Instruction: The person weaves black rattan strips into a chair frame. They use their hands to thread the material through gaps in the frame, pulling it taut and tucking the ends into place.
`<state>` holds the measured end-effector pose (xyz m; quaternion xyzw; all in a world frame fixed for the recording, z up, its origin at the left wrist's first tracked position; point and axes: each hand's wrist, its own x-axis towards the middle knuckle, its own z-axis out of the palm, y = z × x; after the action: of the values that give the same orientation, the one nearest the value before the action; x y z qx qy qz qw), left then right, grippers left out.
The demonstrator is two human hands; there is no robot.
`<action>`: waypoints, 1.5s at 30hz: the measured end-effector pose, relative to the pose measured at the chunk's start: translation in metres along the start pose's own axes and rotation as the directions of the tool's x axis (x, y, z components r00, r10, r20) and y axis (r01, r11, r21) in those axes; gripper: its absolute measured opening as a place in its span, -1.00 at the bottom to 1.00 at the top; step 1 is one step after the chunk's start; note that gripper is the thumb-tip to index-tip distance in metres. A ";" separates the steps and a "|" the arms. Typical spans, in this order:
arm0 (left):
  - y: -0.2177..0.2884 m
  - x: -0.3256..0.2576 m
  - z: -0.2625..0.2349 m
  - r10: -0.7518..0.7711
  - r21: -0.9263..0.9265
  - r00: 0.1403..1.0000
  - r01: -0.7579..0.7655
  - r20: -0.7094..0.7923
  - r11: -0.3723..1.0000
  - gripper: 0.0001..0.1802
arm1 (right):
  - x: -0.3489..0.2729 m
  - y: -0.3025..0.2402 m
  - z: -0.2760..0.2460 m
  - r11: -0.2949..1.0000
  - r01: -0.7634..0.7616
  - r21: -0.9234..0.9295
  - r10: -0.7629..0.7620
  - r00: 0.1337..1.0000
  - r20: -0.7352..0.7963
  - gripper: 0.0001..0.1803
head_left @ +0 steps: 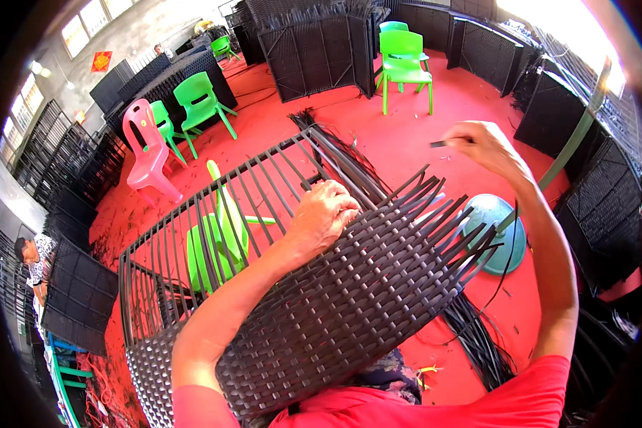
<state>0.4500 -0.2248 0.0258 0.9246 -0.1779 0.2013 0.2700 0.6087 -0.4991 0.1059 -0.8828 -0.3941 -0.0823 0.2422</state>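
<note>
"What lies nearest?"

"A black woven panel of flat, glossy strips (335, 307), slanting across the person's lap, over a red sleeve. Its near part is closely plaited; its far part is a frame of bare black slats (267, 178), and loose strip ends fan out at the right."

"And the hands?"

"The left hand (321, 214) rests at the edge of the weave, fingers curled inward; I cannot tell whether they grip a strip. The right hand (481, 143) is raised beyond the loose ends, fingers pinched nearly together on a thin, dark flat piece (437, 144)."

"What is beneath?"

"A bright red floor (471, 93), strewn with dark scraps. A bundle of long black strips (485, 342) runs under the panel, near a round teal base (506, 250). A light-green plastic chair (228, 214) shows through the slats."

"Farther off?"

"At the left, a person in a patterned top (39, 257) beside a dark panel; then a pink plastic chair (148, 150) near green ones (198, 103). Tall black woven pieces (314, 57) stand behind, and a grey wall (125, 50) with bright windows closes the room."
</note>
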 end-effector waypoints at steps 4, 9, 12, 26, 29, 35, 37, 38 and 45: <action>-0.022 0.017 0.031 -0.022 0.157 0.999 0.026 -0.028 0.987 -0.87 | 0.045 0.011 0.060 0.934 -0.057 0.353 -0.030 0.971 0.236 -0.82; -0.037 0.031 0.046 0.033 0.252 0.991 0.000 -0.127 0.968 -0.81 | 0.061 0.024 0.105 0.813 -0.329 0.480 -0.046 0.786 0.617 -0.76; -0.043 0.037 0.053 0.051 0.316 0.987 0.000 -0.153 0.949 -0.77 | 0.060 0.017 0.105 0.798 -0.437 0.415 0.034 0.720 0.693 -0.76; -0.056 0.061 0.053 0.089 0.161 0.991 -0.103 0.095 0.982 -0.76 | 0.057 0.036 0.124 0.696 -0.552 0.460 -0.030 0.617 0.786 -0.69; -0.058 0.066 0.052 0.178 0.184 0.980 -0.193 0.094 0.964 -0.81 | 0.057 0.040 0.125 0.688 -0.549 0.475 -0.024 0.637 0.771 -0.69; -0.059 0.071 0.047 0.273 0.326 0.957 -0.289 0.095 0.900 -0.84 | 0.058 0.033 0.125 0.706 -0.507 0.493 -0.050 0.660 0.750 -0.76; -0.061 0.070 0.049 0.283 0.337 0.956 -0.293 0.081 0.895 -0.82 | 0.060 0.027 0.120 0.718 -0.495 0.489 -0.069 0.649 0.758 -0.75; -0.062 0.069 0.050 0.293 0.348 0.954 -0.298 0.067 0.889 -0.81 | 0.061 0.022 0.117 0.728 -0.483 0.486 -0.087 0.638 0.765 -0.74; -0.055 0.052 0.052 -0.065 0.192 0.998 0.060 0.021 0.980 -0.70 | 0.074 0.012 0.112 0.934 -0.185 0.304 -0.103 0.677 0.729 -0.66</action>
<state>0.5327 -0.2220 -0.0136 0.9541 -0.1321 0.1962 0.1836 0.6619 -0.4023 0.0288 -0.7912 -0.4456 0.3566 0.2199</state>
